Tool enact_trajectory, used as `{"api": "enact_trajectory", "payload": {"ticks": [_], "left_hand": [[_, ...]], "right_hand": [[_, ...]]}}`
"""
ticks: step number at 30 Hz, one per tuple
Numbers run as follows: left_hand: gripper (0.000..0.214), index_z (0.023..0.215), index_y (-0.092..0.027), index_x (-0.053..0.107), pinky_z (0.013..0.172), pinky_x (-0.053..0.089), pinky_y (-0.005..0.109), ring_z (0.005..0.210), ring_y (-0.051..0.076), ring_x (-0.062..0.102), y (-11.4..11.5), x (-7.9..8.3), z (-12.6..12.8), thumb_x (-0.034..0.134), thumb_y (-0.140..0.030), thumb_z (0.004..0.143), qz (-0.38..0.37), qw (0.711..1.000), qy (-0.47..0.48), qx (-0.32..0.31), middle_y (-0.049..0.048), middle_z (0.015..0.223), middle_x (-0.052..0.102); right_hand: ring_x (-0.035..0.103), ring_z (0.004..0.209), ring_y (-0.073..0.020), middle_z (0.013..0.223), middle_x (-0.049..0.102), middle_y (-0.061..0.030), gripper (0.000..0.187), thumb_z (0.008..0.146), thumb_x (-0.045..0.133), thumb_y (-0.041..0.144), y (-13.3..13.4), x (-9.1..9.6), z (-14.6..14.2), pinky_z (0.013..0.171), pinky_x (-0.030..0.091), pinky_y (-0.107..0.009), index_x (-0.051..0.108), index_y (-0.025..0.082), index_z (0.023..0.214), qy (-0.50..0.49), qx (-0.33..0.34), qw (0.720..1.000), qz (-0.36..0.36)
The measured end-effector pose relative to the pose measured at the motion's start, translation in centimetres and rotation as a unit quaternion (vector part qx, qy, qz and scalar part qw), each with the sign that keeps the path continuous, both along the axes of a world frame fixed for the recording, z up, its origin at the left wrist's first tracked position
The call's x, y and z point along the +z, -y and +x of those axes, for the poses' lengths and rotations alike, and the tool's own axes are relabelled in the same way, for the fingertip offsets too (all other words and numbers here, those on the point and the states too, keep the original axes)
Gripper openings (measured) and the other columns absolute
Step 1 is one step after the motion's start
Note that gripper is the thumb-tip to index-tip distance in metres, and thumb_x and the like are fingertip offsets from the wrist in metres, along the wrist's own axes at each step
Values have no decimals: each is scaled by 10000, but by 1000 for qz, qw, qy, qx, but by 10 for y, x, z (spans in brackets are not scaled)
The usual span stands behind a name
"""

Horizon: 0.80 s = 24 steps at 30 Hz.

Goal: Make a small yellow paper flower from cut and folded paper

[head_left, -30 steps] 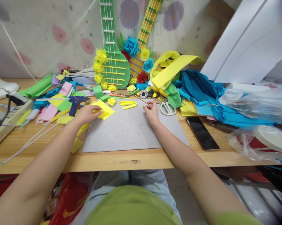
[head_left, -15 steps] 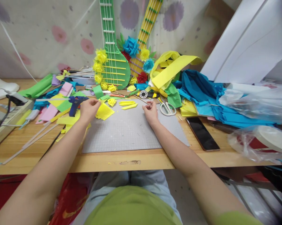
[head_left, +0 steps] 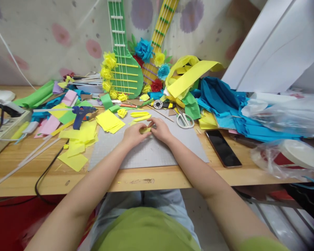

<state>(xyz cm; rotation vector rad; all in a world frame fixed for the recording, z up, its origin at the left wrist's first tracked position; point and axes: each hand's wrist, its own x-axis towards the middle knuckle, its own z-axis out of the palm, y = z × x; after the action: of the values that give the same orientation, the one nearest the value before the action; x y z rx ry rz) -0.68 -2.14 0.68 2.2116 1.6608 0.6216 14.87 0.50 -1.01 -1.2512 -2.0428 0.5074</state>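
Note:
My left hand point(head_left: 133, 134) and my right hand point(head_left: 159, 129) meet over the grey cutting mat point(head_left: 146, 153), both pinching a small yellow paper piece point(head_left: 144, 130) between the fingertips. A stack of yellow paper squares point(head_left: 109, 121) lies on the mat's left corner. Two narrow yellow folded strips point(head_left: 139, 114) lie just beyond my hands, beside a small yellow paper flower point(head_left: 122, 112). More loose yellow sheets point(head_left: 76, 146) are spread over the wooden table to the left.
A blue glue gun point(head_left: 81, 113) lies left of the mat with its black cord point(head_left: 46, 170) running off the table edge. White scissors point(head_left: 183, 120) and a black phone point(head_left: 222, 148) lie on the right. Green and yellow paper guitars point(head_left: 125, 66) lean against the wall; blue paper point(head_left: 225, 104) is piled at right.
My left hand left the yellow squares by the glue gun and came right to meet my right hand, which drew nearer. Both now hold a small yellow piece. The view shifted slightly.

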Motion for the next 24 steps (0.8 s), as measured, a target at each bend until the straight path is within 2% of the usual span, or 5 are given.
{"api": "enact_trajectory", "payload": {"ticks": [3,7,14,20,24], "left_hand": [[461,1041,-195,574,829,416,289,966,190,556,-5,-7,-19,657,-412,644,35,999,9,-36,50,1069,619],[210,923,-198,618,832,413,288,943,179,554,-11,-10,-37,567,-276,734,58,998,-12,-16,37,969,648],[181,828,-213,648,748,413,300,863,198,571,-4,-3,-30,494,-275,755,53,994,-83,40,42,861,662],[221,898,-220,591,637,405,271,743,164,574,-7,-6,-33,502,-356,748,-27,996,7,83,13,815,641],[322,1027,-230,500,670,409,264,750,145,579,-11,-9,-36,535,-362,736,-50,988,59,131,-5,849,630]], "right_hand": [[518,914,-174,800,664,5,406,619,451,32,-6,-2,9,848,401,-330,579,202,965,-27,-12,999,-26],[524,918,-162,824,663,0,375,633,457,47,-9,-2,16,857,396,-321,597,194,949,-39,2,999,-27],[506,879,-160,897,634,-16,391,663,567,160,-5,0,17,817,400,-310,569,206,1050,16,36,999,-12],[509,643,-96,721,582,36,293,693,572,262,-11,-7,17,656,390,-233,568,196,978,-45,-25,992,-115],[497,609,-95,672,543,54,329,698,559,281,-9,-4,13,613,363,-226,530,202,1016,-26,-63,990,-126]]}}
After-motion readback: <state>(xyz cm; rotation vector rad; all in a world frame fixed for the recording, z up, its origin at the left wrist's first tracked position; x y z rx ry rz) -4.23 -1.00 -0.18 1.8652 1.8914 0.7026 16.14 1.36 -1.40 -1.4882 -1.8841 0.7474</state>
